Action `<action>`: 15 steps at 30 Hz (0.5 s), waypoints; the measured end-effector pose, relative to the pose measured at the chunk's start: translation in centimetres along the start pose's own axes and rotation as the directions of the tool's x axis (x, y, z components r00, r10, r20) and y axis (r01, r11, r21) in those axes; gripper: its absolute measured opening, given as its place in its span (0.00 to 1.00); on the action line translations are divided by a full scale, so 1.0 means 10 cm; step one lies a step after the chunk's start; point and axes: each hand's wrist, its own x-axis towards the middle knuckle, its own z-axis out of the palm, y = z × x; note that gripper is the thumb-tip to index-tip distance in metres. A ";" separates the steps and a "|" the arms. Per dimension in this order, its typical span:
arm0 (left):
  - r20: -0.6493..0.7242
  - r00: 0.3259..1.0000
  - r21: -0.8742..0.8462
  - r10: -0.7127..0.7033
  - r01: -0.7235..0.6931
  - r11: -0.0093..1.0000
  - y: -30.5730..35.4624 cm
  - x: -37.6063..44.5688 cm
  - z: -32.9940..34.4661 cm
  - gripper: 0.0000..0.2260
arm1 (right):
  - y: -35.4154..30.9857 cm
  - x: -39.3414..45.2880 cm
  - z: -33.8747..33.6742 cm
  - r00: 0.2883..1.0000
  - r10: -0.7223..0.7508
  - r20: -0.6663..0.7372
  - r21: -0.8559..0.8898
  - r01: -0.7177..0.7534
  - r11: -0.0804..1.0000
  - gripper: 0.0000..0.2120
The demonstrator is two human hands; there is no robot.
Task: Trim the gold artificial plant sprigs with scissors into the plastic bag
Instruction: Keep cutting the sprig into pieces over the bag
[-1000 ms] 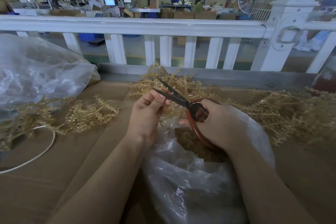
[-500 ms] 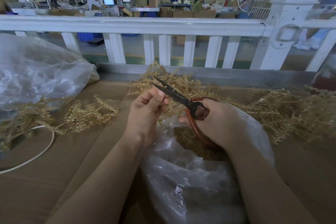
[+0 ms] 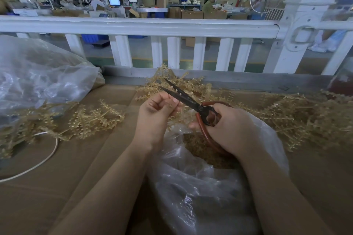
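two bare forearms enter from the lower edge of the view, one on each side, and end in the left hand [image 3: 155,118] and the right hand [image 3: 232,129]. no sleeve or cuff shows on either arm up to the edge of the picture. both wrists and all visible fingers are bare. the fingernails that show are short and plain.

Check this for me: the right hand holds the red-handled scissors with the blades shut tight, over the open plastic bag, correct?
Not quite. In the head view the scissors in the right hand have their blades spread open, not shut, with the left hand pinching a thin sprig piece by them. They do sit over the open plastic bag.
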 end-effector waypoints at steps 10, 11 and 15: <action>0.050 0.997 0.057 0.055 -0.058 0.997 -0.01 0.00 -0.01 0.04 | 0.01 -0.01 -0.03 1.000 0.005 0.022 -0.011 -0.005 1.000 0.36; 0.053 0.997 0.064 0.062 -0.066 0.996 -0.01 0.00 -0.01 0.04 | 0.02 -0.01 -0.02 1.000 0.000 0.019 -0.014 0.001 1.000 0.32; 0.069 0.994 0.087 0.085 -0.091 0.992 -0.02 0.01 -0.03 0.02 | 0.03 0.00 0.00 1.000 -0.003 0.006 -0.005 0.003 1.000 0.29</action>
